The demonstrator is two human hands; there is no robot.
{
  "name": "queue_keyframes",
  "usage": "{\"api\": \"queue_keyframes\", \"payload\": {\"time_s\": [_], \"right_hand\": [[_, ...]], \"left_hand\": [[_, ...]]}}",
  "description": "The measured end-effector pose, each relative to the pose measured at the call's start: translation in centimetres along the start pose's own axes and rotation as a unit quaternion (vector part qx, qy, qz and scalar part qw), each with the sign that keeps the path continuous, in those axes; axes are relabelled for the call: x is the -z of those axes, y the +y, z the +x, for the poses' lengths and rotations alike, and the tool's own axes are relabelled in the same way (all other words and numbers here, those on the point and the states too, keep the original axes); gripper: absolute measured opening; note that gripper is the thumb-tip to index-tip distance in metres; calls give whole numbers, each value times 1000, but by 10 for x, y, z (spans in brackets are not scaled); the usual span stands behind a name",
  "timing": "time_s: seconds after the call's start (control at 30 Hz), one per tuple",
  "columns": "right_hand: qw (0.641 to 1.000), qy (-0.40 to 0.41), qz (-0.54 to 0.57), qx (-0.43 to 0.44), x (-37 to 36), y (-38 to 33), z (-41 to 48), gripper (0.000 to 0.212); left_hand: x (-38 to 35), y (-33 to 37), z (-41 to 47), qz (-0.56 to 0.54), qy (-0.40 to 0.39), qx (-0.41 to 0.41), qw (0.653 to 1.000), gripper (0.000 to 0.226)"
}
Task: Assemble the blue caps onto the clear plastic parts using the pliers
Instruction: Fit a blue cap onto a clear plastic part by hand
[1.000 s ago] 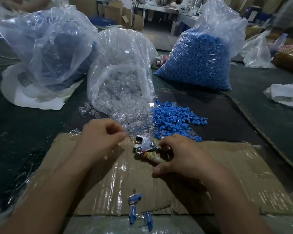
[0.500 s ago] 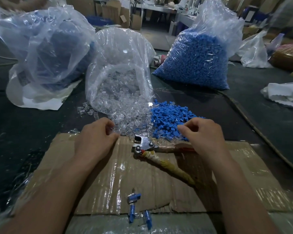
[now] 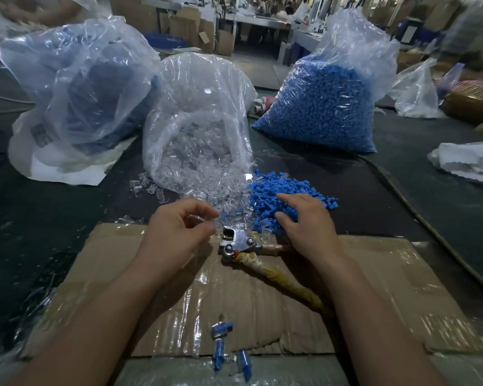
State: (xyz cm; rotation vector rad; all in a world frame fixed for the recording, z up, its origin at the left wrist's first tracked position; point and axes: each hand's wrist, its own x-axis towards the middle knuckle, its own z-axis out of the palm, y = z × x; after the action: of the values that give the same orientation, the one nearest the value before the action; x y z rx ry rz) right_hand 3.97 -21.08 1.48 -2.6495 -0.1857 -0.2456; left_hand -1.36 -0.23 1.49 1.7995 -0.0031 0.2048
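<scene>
The pliers (image 3: 241, 245), metal-headed with tape-wrapped handles, lie on the taped cardboard sheet (image 3: 374, 288) between my hands, untouched. My left hand (image 3: 176, 232) hovers beside the pliers' head, its fingertips pinching a small clear plastic part (image 3: 197, 218). My right hand (image 3: 304, 221) reaches with spread fingers onto the loose pile of blue caps (image 3: 276, 190). A heap of clear plastic parts (image 3: 207, 188) spills from a clear bag (image 3: 195, 107) just beyond my left hand. Three assembled blue-capped pieces (image 3: 223, 344) lie near the cardboard's front edge.
A big bag of blue caps (image 3: 324, 107) stands at the back right, another plastic bag (image 3: 76, 79) at the back left. White crumpled plastic (image 3: 469, 160) lies far right. A cord (image 3: 418, 215) runs along the dark table on the right.
My right hand let go of the pliers' handle and moved forward onto the blue cap pile. My left hand lifted slightly, fingers now pinching a clear part. The pliers stay put.
</scene>
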Motion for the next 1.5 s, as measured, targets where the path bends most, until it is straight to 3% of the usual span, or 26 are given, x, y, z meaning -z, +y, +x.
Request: {"api": "queue_keyframes", "payload": {"time_s": [0.4, 0.53, 0.63, 0.73, 0.93, 1.23, 1.4, 1.5], "right_hand": [[998, 40, 18, 47, -4, 1, 2, 19], [987, 76, 134, 33, 5, -3, -4, 15], [969, 60, 238, 28, 14, -10, -12, 25], [947, 25, 319, 31, 20, -21, -22, 32], [925, -10, 376, 56, 18, -41, -36, 28], [927, -41, 362, 93, 13, -51, -40, 26], [956, -43, 253, 145, 16, -50, -40, 34], [945, -24, 307, 112, 18, -50, -41, 32]], "left_hand": [[-4, 0, 0, -16, -11, 10, 1000, 32], [-4, 3, -2, -42, -27, 11, 999, 33], [-4, 7, -4, -110, -55, 34, 992, 31], [-5, 9, -6, -110, -73, 31, 991, 32], [-8, 9, -6, -115, -72, 40, 990, 25], [-9, 11, -8, -142, -106, 29, 984, 34], [-10, 11, -7, -145, -97, 25, 984, 31], [-8, 11, -6, -139, -77, 39, 986, 21]]}}
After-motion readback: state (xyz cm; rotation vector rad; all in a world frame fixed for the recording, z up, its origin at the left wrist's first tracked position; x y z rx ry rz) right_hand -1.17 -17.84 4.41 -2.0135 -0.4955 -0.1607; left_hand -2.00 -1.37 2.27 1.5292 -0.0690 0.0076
